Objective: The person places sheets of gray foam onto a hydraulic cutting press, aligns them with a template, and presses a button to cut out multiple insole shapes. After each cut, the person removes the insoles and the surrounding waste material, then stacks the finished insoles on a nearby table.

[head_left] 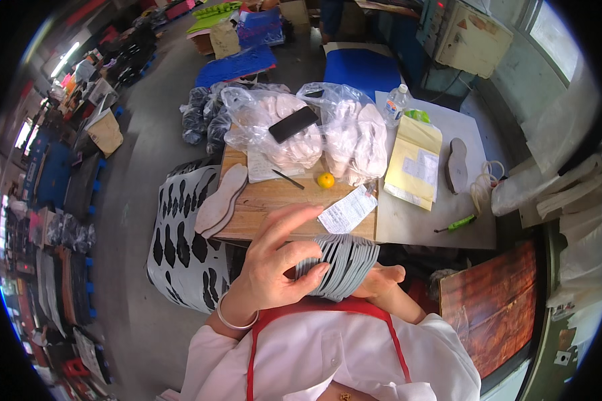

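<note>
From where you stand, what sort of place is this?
Probably a footwear workshop: pale sole-shaped pieces, a light sheet patterned with dark sole shapes, and clear bags full of pale pieces.

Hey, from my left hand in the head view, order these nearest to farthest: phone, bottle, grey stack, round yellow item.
1. Grey stack: just right of your left hand.
2. Round yellow item: ahead, on the wooden tabletop.
3. Phone: farther ahead, atop a plastic bag.
4. Bottle: farthest, ahead and right.
</note>
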`<control>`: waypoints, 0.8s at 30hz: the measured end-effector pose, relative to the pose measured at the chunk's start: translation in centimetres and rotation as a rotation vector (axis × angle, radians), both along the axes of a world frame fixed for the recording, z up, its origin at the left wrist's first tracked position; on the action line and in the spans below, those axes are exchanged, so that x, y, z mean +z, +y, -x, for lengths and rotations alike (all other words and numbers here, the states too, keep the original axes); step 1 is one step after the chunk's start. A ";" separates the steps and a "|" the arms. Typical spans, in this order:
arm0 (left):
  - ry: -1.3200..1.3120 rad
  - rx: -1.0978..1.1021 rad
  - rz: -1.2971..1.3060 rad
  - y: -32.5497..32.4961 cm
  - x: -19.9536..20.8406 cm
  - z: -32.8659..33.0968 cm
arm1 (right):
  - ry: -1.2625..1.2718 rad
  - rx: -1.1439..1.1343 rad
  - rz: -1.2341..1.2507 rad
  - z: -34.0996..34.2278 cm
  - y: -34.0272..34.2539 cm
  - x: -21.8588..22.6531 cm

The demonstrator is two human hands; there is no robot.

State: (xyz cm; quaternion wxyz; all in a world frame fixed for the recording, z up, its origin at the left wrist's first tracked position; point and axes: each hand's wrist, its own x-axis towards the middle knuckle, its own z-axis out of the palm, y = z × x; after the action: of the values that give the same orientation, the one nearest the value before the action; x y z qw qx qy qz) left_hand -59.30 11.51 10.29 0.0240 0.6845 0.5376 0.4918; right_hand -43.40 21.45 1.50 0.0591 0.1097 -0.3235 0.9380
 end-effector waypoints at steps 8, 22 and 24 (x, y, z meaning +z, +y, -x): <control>0.136 -0.009 -0.047 0.1 -0.3 -0.2 | 0.063 0.006 0.079 0.2 -0.4 -1.8; 0.058 0.054 0.012 -0.3 0.2 -1.0 | 0.058 0.051 0.046 -0.1 -0.7 -1.3; 0.045 0.056 0.025 -0.4 0.1 -1.1 | 0.051 0.057 0.048 -0.1 -0.7 -1.2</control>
State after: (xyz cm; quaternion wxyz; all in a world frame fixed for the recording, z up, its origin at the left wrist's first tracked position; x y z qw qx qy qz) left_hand -58.23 11.08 10.40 0.0068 0.6796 0.5630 0.4702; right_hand -43.35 20.76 0.28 0.0432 0.1414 -0.2959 0.9437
